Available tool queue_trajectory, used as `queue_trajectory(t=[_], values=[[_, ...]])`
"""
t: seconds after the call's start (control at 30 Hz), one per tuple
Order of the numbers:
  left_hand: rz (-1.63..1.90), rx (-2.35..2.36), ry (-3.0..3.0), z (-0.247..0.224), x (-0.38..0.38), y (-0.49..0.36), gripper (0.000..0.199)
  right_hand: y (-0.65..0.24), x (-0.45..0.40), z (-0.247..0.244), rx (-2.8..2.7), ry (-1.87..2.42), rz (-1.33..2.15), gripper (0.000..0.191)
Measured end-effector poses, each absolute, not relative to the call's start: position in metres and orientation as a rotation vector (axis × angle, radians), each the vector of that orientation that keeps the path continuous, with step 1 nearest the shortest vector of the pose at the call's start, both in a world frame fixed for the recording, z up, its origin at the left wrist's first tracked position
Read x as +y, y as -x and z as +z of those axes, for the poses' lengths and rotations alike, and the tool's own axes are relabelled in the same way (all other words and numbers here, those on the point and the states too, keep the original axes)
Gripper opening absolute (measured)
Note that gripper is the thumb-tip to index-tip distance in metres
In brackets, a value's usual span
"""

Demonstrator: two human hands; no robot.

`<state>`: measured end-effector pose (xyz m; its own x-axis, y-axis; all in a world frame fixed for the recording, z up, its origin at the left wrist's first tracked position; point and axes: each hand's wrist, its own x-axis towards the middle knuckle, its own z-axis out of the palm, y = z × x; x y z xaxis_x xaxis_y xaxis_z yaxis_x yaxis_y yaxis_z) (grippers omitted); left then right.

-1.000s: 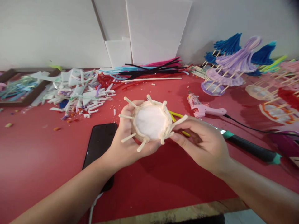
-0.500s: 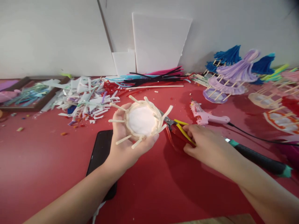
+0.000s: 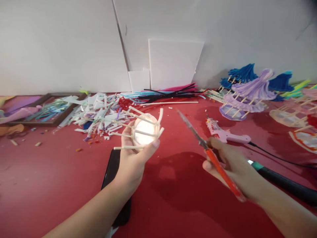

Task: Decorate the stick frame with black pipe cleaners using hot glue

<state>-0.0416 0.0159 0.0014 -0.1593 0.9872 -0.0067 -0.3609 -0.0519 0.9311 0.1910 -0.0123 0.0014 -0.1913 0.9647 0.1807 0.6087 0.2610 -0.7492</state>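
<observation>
2 forearms (image 3: 99, 200) slant inward, right hand (image 3: 233, 162) angling a red-handled tool (image 3: 212, 158) leftward.

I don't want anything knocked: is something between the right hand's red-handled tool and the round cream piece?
Nothing loose shows between the red-handled tool and the round cream piece; red tabletop lies below. The thumb of the left hand lies along the piece's lower right edge, and sticks jut above it.

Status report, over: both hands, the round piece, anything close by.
Left hand gripping cream round piece, sticks jutting out. Right hand holding red-handled tool, apart from the piece. Nearby: partly hidden phone, pink glue gun.
</observation>
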Motion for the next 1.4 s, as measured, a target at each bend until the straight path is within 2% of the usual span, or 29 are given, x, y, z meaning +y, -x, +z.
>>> queue_trajectory(t=[0.1, 0.2, 0.4, 0.63, 0.93, 1.4], values=[[1.492, 0.935, -0.706, 0.005, 0.019, 0.042, 0.056, -0.186, -0.015, 0.006, -2.05, 1.481, 0.794, 0.03], [1.499, 0.869, -0.664, 0.004, 0.02, 0.042, 0.047, -0.183, -0.015, 0.004, -2.121, 1.5, 0.66, 0.036], [1.492, 0.874, -0.666, 0.004, 0.018, 0.041, 0.054, -0.183, -0.013, 0.003, -2.172, 1.619, 0.424, 0.039], [1.429, 0.869, -0.608, 0.006, 0.016, 0.041, 0.045, -0.183, -0.014, -0.002, -2.124, 1.55, 0.218, 0.042], [1.38, 0.849, -0.643, 0.003, 0.017, 0.043, 0.034, -0.18, -0.01, -0.003, -2.129, 1.366, -0.218, 0.047], [1.28, 0.845, -0.591, 0.007, 0.018, 0.042, 0.034, -0.181, -0.011, -0.008, -2.13, 1.29, -0.383, 0.041]])
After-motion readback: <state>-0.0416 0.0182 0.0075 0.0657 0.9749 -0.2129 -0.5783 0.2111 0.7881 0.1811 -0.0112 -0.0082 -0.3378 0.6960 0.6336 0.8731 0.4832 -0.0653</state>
